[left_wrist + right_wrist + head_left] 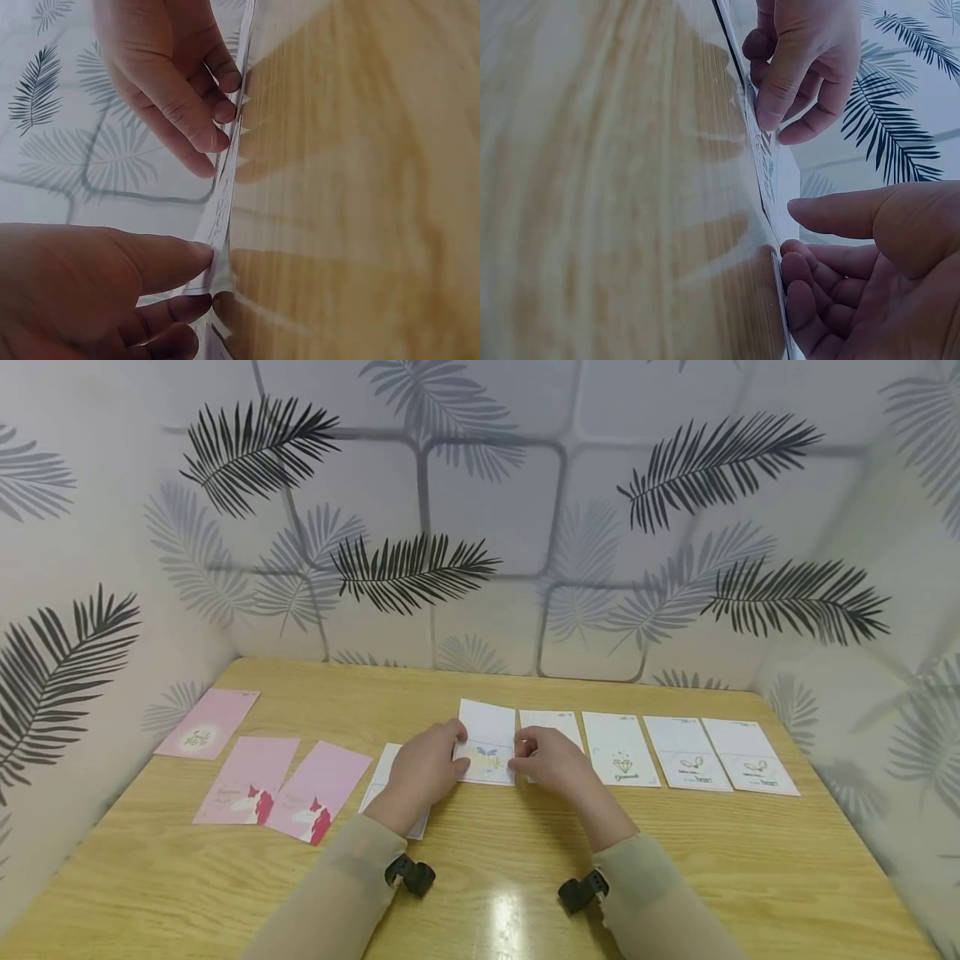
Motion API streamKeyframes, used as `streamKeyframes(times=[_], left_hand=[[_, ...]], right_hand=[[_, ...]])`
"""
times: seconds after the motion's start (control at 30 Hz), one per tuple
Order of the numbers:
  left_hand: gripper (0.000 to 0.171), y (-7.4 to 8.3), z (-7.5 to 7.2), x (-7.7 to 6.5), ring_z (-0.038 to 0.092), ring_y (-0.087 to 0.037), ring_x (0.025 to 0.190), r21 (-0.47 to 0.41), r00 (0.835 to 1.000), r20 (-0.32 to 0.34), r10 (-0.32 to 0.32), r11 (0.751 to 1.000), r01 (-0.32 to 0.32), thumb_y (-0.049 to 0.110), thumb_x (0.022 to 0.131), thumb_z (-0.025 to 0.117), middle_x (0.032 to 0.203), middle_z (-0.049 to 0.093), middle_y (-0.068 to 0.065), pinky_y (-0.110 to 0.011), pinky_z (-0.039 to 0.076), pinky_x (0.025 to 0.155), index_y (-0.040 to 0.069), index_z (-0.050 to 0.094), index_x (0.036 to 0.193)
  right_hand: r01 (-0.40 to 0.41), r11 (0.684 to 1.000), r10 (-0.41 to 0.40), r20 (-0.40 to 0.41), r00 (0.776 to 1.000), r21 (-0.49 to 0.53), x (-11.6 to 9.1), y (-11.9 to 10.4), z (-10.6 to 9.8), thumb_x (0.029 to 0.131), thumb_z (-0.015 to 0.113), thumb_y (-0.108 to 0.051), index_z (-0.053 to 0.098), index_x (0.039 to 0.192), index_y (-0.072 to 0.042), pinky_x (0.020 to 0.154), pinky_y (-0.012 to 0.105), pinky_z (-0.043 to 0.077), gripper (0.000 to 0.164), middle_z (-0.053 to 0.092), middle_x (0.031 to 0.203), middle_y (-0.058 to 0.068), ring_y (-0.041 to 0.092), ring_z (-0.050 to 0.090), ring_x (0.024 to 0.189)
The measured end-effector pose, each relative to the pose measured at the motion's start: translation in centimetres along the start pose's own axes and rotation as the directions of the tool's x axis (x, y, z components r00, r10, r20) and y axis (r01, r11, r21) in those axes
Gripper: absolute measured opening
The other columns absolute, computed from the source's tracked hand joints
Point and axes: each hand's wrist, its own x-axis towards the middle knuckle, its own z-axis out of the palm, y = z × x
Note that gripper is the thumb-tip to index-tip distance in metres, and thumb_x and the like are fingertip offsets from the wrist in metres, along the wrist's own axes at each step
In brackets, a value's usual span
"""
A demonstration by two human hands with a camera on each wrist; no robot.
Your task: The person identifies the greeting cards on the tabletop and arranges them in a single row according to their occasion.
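Head view: The card (486,739) lies on the table (487,868) at mid-width, at the left end of a row of white cards. The left hand (426,762) has its thumb on the left edge, fingers bent beside it; the right hand (557,763) meets the right edge. The two-sided hold probably serves to keep the card square with the row. Immediately right is a part-hidden card (551,720), then the diamond card (624,753) and two heart cards (686,753). The right hand overlaps the nearest neighbour, leaving little room there. At left, the forearm and hand cover much of another white card (380,770); three pink cards (249,775) lie beyond.

Left wrist view: The left hand's grip is narrow, thumb and fingers at the card's edge, apparently pinching it.

Right wrist view: The right fingers are bent at the edge, thumb apart from them; whether they grip, I cannot tell.
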Motion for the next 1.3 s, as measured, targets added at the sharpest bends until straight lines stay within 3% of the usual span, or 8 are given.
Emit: streamKeyframes(times=[0.1,0.17,0.3,0.53,0.73,1.0,1.3], left_hand=[[0.035,0.1,0.0,0.0,0.065,-0.024,0.09,0.017,1.0,0.01,0.0,1.0,0.0,0.022,0.102,0.083,0.116,0.072,-0.009,-0.047,0.058,0.083,0.012,0.069,0.132],[0.036,0.2,0.0,0.0,0.066,-0.025,0.092,0.026,1.0,0.018,0.002,1.0,-0.003,0.023,0.102,0.082,0.121,0.072,-0.012,-0.047,0.059,0.085,0.012,0.069,0.133],[0.033,0.3,0.1,0.0,0.062,-0.024,0.086,0.045,0.999,0.033,-0.003,0.999,0.001,0.024,0.102,0.082,0.119,0.069,-0.011,-0.045,0.058,0.079,0.012,0.07,0.131],[0.029,0.5,0.2,0.0,0.061,-0.022,0.082,0.072,0.999,0.044,-0.01,0.997,0.006,0.026,0.104,0.081,0.118,0.067,-0.011,-0.044,0.057,0.077,0.013,0.073,0.128],[0.031,0.5,0.4,0.1,0.061,-0.022,0.084,0.068,0.999,0.046,-0.013,0.998,0.01,0.026,0.104,0.081,0.119,0.067,-0.012,-0.044,0.058,0.078,0.013,0.073,0.131],[0.033,0.5,0.3,0.2,0.063,-0.023,0.086,0.081,0.999,0.048,-0.004,0.997,0.0,0.027,0.105,0.08,0.123,0.068,-0.013,-0.045,0.058,0.08,0.013,0.072,0.134],[0.033,0.6,0.1,0.1,0.063,-0.023,0.088,0.084,0.999,0.05,-0.007,0.996,0.003,0.027,0.105,0.079,0.123,0.068,-0.012,-0.045,0.058,0.081,0.014,0.072,0.134]], right_hand=[[0.027,1.0,-0.027,0.021,0.999,-0.015,0.1,0.1,0.1,0.102,0.079,-0.014,0.074,0.112,-0.005,0.073,0.034,0.042,0.014,0.064,0.092,0.003,0.019,0.054,0.08],[0.04,0.999,-0.039,0.031,0.999,-0.018,0.0,0.1,0.1,0.102,0.079,-0.013,0.072,0.106,-0.006,0.074,0.034,0.041,0.011,0.062,0.091,0.003,0.019,0.053,0.08],[0.056,0.998,-0.055,0.04,0.998,-0.019,0.0,0.1,0.1,0.101,0.08,-0.012,0.072,0.105,-0.005,0.074,0.034,0.04,0.012,0.06,0.09,0.002,0.019,0.052,0.081],[0.111,0.994,-0.11,0.05,0.993,-0.015,0.3,0.2,0.2,0.097,0.081,-0.009,0.058,0.083,-0.007,0.068,0.034,0.036,0.028,0.049,0.076,0.003,0.019,0.046,0.071],[0.173,0.985,-0.172,0.049,0.984,-0.022,0.6,1.1,0.3,0.096,0.081,-0.01,0.062,0.088,-0.01,0.07,0.035,0.039,0.021,0.054,0.083,0.003,0.02,0.05,0.076],[0.095,0.995,-0.094,0.053,0.994,-0.012,0.3,0.4,0.1,0.098,0.08,-0.006,0.068,0.099,-0.006,0.074,0.036,0.041,0.011,0.058,0.09,0.005,0.021,0.054,0.084],[0.068,0.998,-0.069,0.055,0.996,0.012,0.2,0.1,0.0,0.098,0.08,-0.005,0.07,0.107,-0.004,0.077,0.036,0.041,0.014,0.06,0.093,0.005,0.021,0.054,0.087]])
